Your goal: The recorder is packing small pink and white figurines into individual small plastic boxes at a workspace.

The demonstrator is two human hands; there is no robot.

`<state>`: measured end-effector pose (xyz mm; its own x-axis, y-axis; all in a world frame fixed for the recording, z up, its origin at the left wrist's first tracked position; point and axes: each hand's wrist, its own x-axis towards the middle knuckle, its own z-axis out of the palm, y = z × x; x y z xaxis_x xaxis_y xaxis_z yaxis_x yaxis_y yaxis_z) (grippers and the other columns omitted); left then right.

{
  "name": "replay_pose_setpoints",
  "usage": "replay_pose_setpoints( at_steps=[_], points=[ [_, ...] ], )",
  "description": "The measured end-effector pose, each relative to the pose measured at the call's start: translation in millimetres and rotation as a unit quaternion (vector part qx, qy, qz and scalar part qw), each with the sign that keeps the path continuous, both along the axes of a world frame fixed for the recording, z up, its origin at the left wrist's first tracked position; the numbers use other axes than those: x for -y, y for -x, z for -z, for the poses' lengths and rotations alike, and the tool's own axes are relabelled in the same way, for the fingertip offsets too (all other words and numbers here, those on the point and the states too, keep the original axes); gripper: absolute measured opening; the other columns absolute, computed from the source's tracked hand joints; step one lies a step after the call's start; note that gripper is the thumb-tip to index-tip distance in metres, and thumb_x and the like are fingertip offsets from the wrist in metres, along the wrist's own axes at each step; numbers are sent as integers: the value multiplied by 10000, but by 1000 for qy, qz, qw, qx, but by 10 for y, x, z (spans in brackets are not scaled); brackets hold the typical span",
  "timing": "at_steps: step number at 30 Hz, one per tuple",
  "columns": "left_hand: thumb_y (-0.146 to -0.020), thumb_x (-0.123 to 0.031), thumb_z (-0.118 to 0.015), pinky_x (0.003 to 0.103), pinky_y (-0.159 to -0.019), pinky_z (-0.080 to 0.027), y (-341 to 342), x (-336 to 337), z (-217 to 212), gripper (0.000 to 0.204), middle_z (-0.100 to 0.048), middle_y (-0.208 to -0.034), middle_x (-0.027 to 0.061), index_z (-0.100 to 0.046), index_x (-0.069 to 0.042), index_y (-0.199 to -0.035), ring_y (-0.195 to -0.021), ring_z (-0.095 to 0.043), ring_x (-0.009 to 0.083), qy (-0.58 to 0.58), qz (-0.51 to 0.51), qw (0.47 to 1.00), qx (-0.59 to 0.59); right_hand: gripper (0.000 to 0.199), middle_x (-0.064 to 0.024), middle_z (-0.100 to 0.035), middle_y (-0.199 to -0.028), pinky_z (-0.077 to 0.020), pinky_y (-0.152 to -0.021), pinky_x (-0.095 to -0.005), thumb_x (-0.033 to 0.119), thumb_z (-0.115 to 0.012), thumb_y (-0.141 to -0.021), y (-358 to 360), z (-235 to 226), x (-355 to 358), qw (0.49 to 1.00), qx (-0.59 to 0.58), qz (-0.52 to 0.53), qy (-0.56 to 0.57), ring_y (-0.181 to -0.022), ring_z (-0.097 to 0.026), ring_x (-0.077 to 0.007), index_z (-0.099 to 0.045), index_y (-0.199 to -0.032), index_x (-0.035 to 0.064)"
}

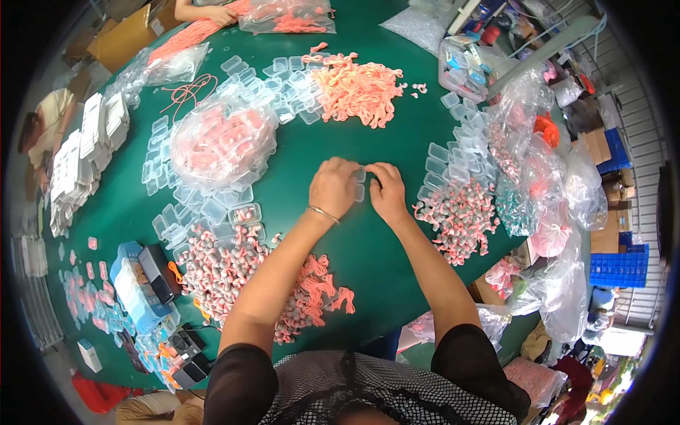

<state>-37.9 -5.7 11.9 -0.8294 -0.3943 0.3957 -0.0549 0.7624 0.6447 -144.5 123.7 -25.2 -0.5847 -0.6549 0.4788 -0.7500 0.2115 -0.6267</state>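
Over the middle of the green table [304,234], my left hand [333,185] and my right hand [387,193] meet at a small clear plastic case [359,190]. The case appears hinged and unfolded, its two halves lying one beyond the other. Left fingers close on its left side, partly hiding it. On the right, my thumb and forefinger pinch near its far corner. Nearest to my right hand is a heap of small pink and grey pieces [460,219]. A larger heap of such pieces [219,273] lies beside my left forearm.
Bundled orange cords [361,92] lie beyond my hands, with more clear cases [290,88] beside them. A plastic bag of pink pieces [225,142] sits left. White stacked cartons [92,134] line the left edge. Another person's hand [221,15] rests on cords at the far side.
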Motion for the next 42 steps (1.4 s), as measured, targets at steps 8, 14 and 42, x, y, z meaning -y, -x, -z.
replay_pose_setpoints(
  at_steps=[8,14,42],
  points=[
    [-764,-140,-708,423,-766,-456,699,692,260,201,-640,-919,80,-699,-128,-964,-905,-618,291,49,-176,982,34,311,-115,-606,-1020,-489,-801,-406,-45,-575,-743,-48,-46,26,1000,1,-6,-12,-950,-575,-318,-624,-1026,74],
    [-788,-179,-707,408,-726,-421,974,736,321,151,-635,-900,57,-673,-134,-928,-874,-624,265,61,-215,971,89,322,-113,-605,-1015,-495,-793,-400,-53,-579,-732,-9,-48,1,1000,-3,-1,-20,-941,-571,-325,-622,-1024,74],
    [-803,-152,-662,457,-675,-489,450,673,294,126,-632,-812,127,-628,-85,-904,-768,-633,337,-49,-117,989,72,330,-110,-611,-996,-482,-832,-382,-84,-572,-732,31,-38,23,1000,3,4,-10,-946,-574,-306,-624,-1026,58]
  ],
)
